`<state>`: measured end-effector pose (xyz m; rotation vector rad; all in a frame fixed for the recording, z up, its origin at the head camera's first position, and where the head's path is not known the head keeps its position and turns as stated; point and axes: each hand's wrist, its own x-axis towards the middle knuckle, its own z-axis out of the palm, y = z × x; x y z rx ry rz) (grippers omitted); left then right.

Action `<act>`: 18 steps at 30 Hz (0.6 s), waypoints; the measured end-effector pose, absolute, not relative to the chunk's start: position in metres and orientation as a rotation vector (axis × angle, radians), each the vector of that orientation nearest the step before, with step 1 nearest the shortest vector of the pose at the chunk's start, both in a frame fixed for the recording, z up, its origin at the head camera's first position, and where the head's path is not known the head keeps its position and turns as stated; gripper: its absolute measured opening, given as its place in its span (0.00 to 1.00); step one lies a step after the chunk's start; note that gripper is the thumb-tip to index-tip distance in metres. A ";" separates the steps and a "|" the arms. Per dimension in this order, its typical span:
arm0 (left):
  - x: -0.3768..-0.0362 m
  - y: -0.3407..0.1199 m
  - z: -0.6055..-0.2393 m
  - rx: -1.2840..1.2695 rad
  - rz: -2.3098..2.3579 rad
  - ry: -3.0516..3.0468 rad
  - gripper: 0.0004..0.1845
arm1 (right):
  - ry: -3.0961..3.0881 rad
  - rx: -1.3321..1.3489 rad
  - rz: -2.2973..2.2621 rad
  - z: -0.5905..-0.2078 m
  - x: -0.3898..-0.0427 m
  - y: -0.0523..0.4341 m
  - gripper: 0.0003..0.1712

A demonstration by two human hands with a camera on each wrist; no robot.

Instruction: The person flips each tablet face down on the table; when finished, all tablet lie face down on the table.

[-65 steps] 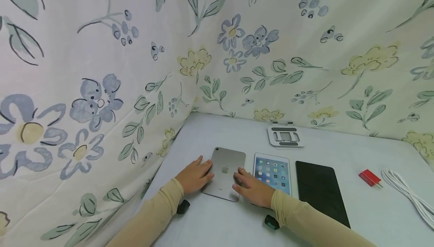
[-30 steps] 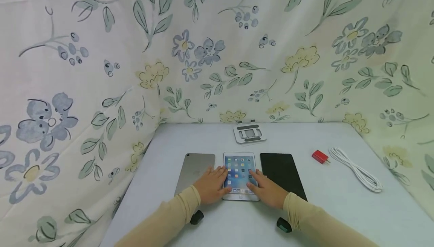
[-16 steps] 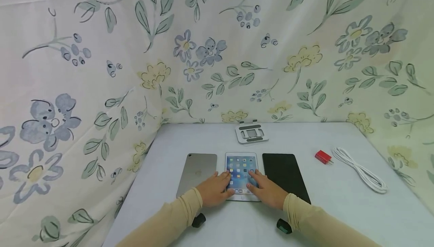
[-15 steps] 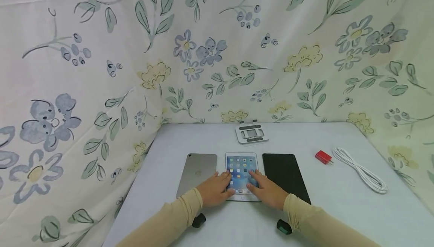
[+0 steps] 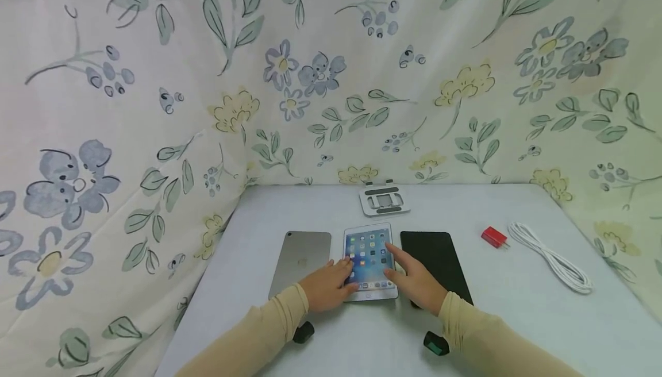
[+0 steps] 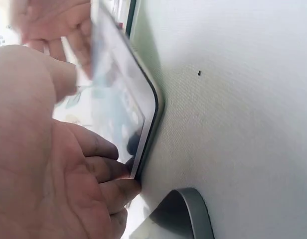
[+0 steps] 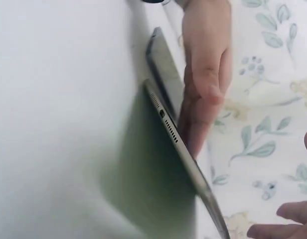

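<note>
A white tablet with a lit screen (image 5: 368,253) lies between a silver tablet lying face down (image 5: 300,259) and a black tablet (image 5: 439,256). My left hand (image 5: 328,285) grips the lit tablet's left edge. In the left wrist view the fingers of my left hand (image 6: 54,169) curl under the lit tablet (image 6: 118,109) and the thumb lies on top. My right hand (image 5: 414,279) holds the right edge. The right wrist view shows the lit tablet (image 7: 173,134) tilted up off the table, with my left hand (image 7: 206,74) behind it.
A folded silver stand (image 5: 385,200) sits behind the tablets. A red plug (image 5: 495,237) and a coiled white cable (image 5: 550,257) lie at the right. Floral cloth walls close in the grey table (image 5: 320,348) at the back and both sides.
Both hands moved from the silver tablet to the lit one. In the last half second they took its edges and raised it a little off the table.
</note>
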<state>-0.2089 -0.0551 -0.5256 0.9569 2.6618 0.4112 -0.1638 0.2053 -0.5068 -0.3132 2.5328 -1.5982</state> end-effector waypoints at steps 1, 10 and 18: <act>-0.209 -0.054 -0.525 0.953 0.419 2.663 0.43 | 2.540 -0.326 -1.609 -0.503 -0.163 0.205 0.38; -0.212 -0.042 -0.520 0.930 0.669 2.572 0.43 | 2.587 -0.557 -1.713 -0.480 -0.152 0.196 0.38; -0.215 -0.027 -0.520 0.961 0.957 2.404 0.41 | 2.684 -0.762 -1.675 -0.473 -0.152 0.193 0.39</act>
